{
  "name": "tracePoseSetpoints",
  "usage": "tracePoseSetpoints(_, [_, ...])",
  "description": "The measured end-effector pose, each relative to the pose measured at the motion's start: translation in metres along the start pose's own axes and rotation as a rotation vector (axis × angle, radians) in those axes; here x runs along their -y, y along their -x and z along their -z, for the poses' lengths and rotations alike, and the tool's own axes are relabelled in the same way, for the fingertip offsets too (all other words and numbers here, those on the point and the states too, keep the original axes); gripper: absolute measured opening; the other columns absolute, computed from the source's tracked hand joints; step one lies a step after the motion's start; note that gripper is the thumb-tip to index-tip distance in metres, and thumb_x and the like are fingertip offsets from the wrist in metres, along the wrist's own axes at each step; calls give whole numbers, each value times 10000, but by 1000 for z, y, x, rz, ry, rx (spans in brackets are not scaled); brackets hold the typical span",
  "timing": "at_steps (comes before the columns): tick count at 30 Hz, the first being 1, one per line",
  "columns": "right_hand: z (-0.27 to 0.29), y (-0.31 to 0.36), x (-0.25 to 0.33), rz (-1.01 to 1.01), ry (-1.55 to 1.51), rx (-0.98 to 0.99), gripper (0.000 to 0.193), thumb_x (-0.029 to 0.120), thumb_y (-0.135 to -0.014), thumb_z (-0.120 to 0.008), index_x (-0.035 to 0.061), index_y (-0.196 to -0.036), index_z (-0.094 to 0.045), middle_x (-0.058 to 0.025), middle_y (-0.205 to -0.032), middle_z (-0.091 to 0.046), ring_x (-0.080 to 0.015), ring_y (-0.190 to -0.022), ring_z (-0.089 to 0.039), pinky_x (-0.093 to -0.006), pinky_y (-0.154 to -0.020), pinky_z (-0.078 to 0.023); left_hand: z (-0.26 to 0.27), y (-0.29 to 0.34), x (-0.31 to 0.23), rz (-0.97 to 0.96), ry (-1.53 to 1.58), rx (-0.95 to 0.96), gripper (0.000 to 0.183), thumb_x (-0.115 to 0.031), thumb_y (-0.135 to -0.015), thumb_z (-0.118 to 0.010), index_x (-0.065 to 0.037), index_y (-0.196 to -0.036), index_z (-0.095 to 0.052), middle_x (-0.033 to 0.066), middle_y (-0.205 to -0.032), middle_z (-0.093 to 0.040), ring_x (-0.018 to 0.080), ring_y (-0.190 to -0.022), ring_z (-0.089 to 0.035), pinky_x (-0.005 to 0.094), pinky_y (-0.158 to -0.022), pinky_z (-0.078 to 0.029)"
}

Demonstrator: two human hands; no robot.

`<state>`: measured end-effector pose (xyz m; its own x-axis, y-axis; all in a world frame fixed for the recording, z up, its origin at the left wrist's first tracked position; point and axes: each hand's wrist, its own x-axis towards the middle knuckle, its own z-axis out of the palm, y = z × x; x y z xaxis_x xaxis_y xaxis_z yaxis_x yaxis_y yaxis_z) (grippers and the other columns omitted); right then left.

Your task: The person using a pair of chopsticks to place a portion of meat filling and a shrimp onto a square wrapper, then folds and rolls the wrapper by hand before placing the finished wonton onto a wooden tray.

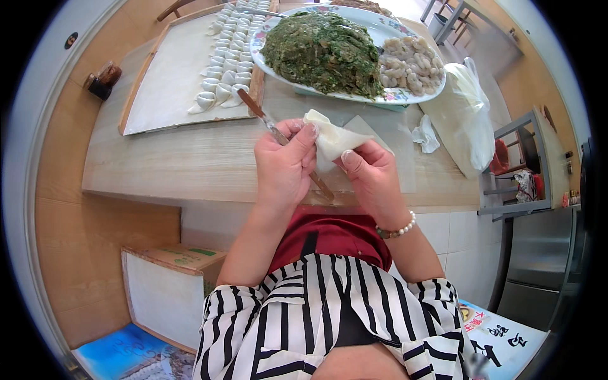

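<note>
A pale wonton wrapper (339, 140), partly folded, is stretched between my hands above the table's near edge. My left hand (285, 158) pinches its left end. The same hand also keeps hold of a slim filling spreader (273, 130), brown at both ends and smeared pale in the middle, which slants down to the right behind the fingers. At the wrapper's right corner, my right hand (373, 174) is closed on the dough between thumb and fingers. Any filling inside is hidden by the folds. Behind the wrapper lies a flat, pale sheet (366, 128), partly covered.
Beyond my hands, a large floral platter (297, 82) bears a green chopped filling (320, 50) and peeled shrimp (410, 64). On the left, a wood-framed tray (164, 82) holds rows of wontons (229, 69). A crumpled tissue (426, 134) and white plastic bag (465, 107) lie to the right.
</note>
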<state>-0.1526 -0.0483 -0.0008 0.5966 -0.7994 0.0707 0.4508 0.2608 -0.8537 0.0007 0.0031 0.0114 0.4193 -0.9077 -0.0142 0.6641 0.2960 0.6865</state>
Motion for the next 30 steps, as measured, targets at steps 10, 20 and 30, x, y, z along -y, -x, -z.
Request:
tracePoseSetpoints(10, [-17,-29,9,-46,49,-50,120,138,-968,-707,48,-893,-678,-1,-811,-658,-36,-650,-522,-197,-569,-403,-4,25,-21,19,-538,18,76,-50,-949,-677,-18,-990,-733,-50,-752,-589,8,-592,-465,192,-503,-337])
tracePoseSetpoints(20, [-44,-40,4,-321,379,23,205,174,-929,-732,28,-988,-600,3,-766,-618,-33,-568,-517,-198,-479,-389,37,16,-43,323,-174,-24,123,-129,-913,-694,-11,-882,-681,41,-701,-617,62,-496,-483,224,-404,-290])
tracePoseSetpoints(30, [78,45,1,264,1132,-482,315,5,-901,-678,-1,-1203,-590,-13,-898,-563,-83,-753,-530,-225,-641,-445,140,-219,-204,-423,-1241,-376,184,-115,-822,-744,67,-850,-736,104,-677,-679,164,-599,-612,359,-558,-466])
